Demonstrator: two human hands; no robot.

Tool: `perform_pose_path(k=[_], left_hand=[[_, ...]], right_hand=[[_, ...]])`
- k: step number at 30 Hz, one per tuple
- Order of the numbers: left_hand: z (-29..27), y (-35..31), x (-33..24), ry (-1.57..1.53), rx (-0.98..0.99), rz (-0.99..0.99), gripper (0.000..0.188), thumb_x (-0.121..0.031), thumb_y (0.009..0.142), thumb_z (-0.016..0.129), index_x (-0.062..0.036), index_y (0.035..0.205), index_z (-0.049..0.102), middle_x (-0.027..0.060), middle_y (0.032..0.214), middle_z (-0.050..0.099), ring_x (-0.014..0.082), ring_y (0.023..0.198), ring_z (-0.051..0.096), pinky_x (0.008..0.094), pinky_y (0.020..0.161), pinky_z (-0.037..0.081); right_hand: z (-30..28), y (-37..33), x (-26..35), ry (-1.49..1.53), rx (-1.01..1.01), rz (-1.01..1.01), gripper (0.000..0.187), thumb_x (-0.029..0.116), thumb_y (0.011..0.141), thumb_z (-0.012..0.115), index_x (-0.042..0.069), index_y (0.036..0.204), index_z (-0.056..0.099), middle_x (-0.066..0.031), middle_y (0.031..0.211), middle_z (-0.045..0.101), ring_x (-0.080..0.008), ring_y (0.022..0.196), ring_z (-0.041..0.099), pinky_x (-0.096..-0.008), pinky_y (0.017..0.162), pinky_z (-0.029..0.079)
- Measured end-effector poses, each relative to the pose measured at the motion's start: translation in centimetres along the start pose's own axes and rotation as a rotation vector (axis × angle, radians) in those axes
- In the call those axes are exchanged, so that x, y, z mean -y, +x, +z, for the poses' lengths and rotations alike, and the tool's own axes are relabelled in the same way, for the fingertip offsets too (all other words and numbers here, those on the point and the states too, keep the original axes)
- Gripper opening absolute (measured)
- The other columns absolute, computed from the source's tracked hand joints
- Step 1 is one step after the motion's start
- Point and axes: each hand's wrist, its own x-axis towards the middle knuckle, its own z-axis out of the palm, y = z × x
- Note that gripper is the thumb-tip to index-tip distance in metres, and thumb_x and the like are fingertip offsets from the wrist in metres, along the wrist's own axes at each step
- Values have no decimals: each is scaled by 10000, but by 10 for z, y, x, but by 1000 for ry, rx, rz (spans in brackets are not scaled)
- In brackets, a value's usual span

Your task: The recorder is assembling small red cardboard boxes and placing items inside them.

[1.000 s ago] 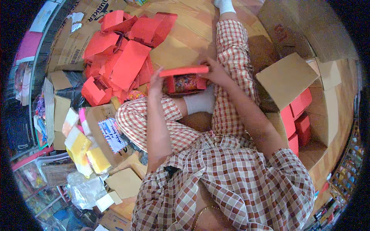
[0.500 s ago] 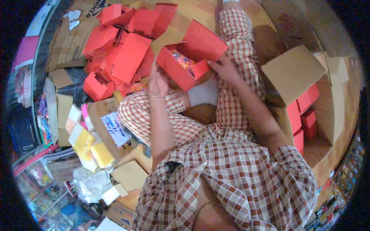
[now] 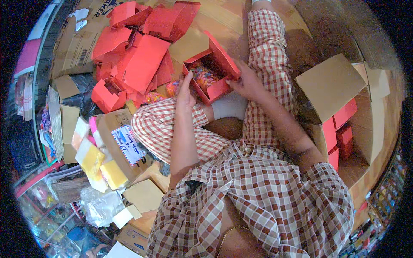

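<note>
A red cardboard box sits between my hands above my crossed legs, tilted, with its lid flap partly raised. Multicoloured crinkled shreds show inside it. My left hand supports the box's left side, its fingers together and pointing up along the wall. On the right, my right hand grips the corner by the lid's edge, its fingertips partly hidden.
A heap of open red boxes lies at the far left, with bright shreds beside it. To the right, a large brown carton holds several red boxes. Yellow-and-white packets and a clear plastic bag lie at the left.
The box has turned and shifted slightly down. Its lid flap has swung from wide open to partly lowered over the shreds. Both hands have moved along with it.
</note>
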Motion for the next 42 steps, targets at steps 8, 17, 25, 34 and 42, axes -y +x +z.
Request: perform_pose_path(k=[8, 17, 25, 34, 42], left_hand=[[13, -7, -8, -93, 82, -147, 643, -516, 851, 498, -78, 1303, 371, 108, 1225, 504, 266, 1122, 498, 428, 935, 423], [40, -19, -5, 132, -103, -87, 430, -116, 803, 640, -57, 1171, 426, 108, 986, 605, 229, 835, 626, 373, 625, 558], [53, -55, 10, 372, -72, 142, 748, -121, 812, 612, -28, 1378, 133, 149, 1336, 346, 223, 1217, 361, 337, 1010, 300], [46, -60, 5, 142, 79, 136, 564, -197, 855, 580, -30, 1324, 315, 120, 1294, 426, 202, 1166, 425, 342, 1005, 304], [68, -64, 25, 128, -46, 65, 488, -195, 872, 568, -43, 1284, 355, 94, 1225, 482, 186, 1103, 471, 345, 961, 363]], right_hand=[[-6, -4, 13, -184, 123, -159, 737, 125, 711, 664, 77, 1352, 305, -179, 1248, 427, -345, 1097, 478, -399, 915, 413], [-22, -30, 37, 128, 191, -292, 739, 401, 762, 624, 27, 1329, 332, -249, 1268, 364, -382, 1209, 350, -438, 1015, 284], [-11, -39, 48, 201, 8, 178, 615, 272, 753, 660, -26, 1204, 367, -232, 1114, 475, -331, 1050, 477, -400, 929, 370], [9, -36, 48, -260, -56, -62, 676, 250, 770, 613, 69, 1351, 318, -301, 1298, 295, -459, 1181, 315, -488, 1017, 258], [9, -31, 39, -104, -127, -27, 636, 157, 756, 581, 84, 1344, 350, -260, 1305, 316, -391, 1214, 310, -452, 1021, 260]])
